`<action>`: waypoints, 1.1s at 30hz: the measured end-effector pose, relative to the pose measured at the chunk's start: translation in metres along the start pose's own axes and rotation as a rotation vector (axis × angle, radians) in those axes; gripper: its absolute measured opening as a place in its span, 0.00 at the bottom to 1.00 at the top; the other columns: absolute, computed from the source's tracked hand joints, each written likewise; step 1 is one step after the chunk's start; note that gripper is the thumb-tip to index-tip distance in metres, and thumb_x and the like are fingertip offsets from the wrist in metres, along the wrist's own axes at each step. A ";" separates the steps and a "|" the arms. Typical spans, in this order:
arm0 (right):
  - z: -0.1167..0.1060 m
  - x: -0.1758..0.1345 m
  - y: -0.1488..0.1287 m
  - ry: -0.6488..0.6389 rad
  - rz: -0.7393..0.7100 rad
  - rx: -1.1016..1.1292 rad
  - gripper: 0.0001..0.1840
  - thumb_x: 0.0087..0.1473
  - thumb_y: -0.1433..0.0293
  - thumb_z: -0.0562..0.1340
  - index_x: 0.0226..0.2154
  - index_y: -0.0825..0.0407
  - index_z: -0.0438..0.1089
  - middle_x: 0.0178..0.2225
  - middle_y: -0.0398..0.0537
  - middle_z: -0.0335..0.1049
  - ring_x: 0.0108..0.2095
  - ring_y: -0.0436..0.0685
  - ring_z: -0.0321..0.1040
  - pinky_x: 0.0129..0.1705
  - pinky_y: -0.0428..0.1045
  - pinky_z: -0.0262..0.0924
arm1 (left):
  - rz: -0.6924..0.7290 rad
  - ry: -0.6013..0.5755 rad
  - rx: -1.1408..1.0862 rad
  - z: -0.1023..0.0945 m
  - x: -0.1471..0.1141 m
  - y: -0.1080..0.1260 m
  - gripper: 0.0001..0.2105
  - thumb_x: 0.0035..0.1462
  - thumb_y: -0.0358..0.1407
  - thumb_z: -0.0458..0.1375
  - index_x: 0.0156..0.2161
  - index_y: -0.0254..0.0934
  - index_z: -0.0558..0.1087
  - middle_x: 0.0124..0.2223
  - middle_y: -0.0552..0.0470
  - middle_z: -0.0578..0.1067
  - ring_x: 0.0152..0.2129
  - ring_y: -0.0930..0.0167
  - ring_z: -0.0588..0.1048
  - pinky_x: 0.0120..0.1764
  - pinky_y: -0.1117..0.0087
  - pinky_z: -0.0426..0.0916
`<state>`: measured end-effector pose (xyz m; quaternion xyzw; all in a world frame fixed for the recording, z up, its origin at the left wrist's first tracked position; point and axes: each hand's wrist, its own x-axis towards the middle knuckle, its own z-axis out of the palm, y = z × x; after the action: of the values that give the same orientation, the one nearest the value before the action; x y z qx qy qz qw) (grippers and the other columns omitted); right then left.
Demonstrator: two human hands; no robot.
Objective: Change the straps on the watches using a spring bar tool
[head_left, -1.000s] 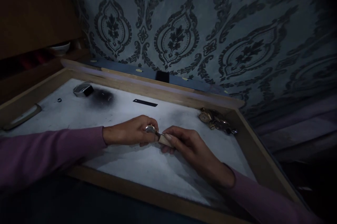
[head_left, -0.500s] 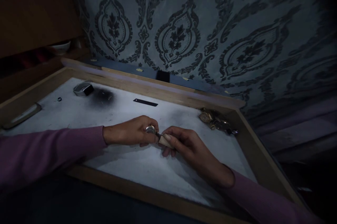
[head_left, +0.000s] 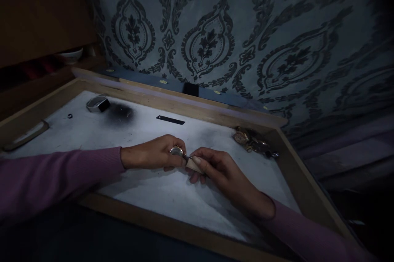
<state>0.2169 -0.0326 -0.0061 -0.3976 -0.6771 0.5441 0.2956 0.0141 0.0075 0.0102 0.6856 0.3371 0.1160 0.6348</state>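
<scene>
My left hand (head_left: 161,153) is closed around a small round watch (head_left: 177,151) with a shiny metal rim, gripping it between thumb and fingers. My right hand (head_left: 215,167) pinches a flat, pale beige piece (head_left: 193,166) between thumb and forefinger. A thin dark part shows at the end of this piece and meets the edge of the watch; whether it is joined to it I cannot tell. Both hands are close together over the white bottom of a shallow wooden tray (head_left: 147,217). Behind them lies a dark flat blade-like strip (head_left: 170,120) with a hole at one end.
Several metal watches (head_left: 246,137) lie heaped in the tray's back right corner. At the back left sits a silver band with a dark face (head_left: 98,104), beside a black smudge. A small dark ring (head_left: 69,116) and a curved frame-like object (head_left: 27,135) are farther left. Patterned wallpaper (head_left: 207,44) rises behind.
</scene>
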 end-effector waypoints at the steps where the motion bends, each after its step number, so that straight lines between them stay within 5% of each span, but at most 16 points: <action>1: 0.000 0.000 0.000 0.002 -0.001 0.007 0.16 0.63 0.60 0.56 0.32 0.55 0.69 0.23 0.45 0.72 0.23 0.48 0.68 0.25 0.45 0.62 | 0.001 0.001 0.001 0.000 0.000 0.000 0.06 0.52 0.36 0.56 0.32 0.34 0.66 0.18 0.60 0.64 0.16 0.78 0.60 0.20 0.75 0.52; 33: -0.001 0.002 -0.001 -0.028 0.029 0.071 0.17 0.63 0.60 0.56 0.31 0.56 0.69 0.23 0.46 0.72 0.22 0.48 0.68 0.24 0.44 0.59 | -0.020 -0.004 -0.054 -0.001 0.001 -0.003 0.07 0.51 0.37 0.57 0.32 0.35 0.67 0.18 0.61 0.65 0.15 0.78 0.59 0.20 0.75 0.50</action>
<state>0.2161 -0.0306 -0.0055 -0.3887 -0.6557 0.5776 0.2922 0.0131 0.0086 0.0069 0.6650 0.3397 0.1172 0.6548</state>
